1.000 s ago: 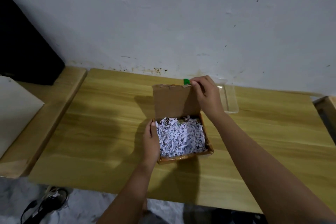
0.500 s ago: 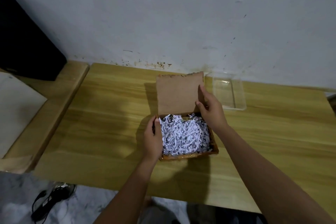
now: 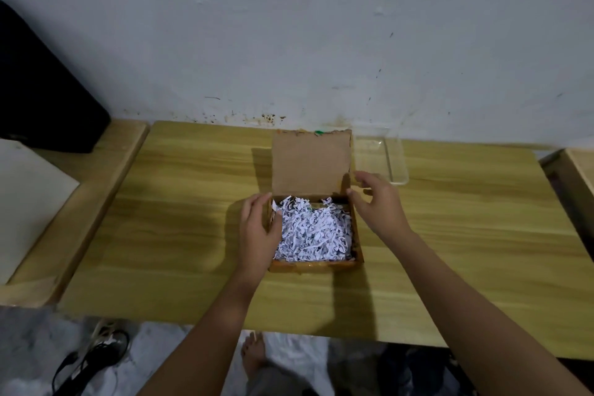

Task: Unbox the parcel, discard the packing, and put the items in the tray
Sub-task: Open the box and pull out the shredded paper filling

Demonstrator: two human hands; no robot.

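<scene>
Head view: your left hand (image 3: 257,235) grips the box (image 3: 316,266), right hand (image 3: 379,206) hovers empty; scooping shredded paper (image 3: 313,235) carelessly could bin buried items.

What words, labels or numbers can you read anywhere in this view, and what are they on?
No text is readable.
Shredded paper in the cardboard box: dark print flecks, too small and cut up to read.
Lid: plain brown inside, no print.
Clear tray: no label visible.
</scene>
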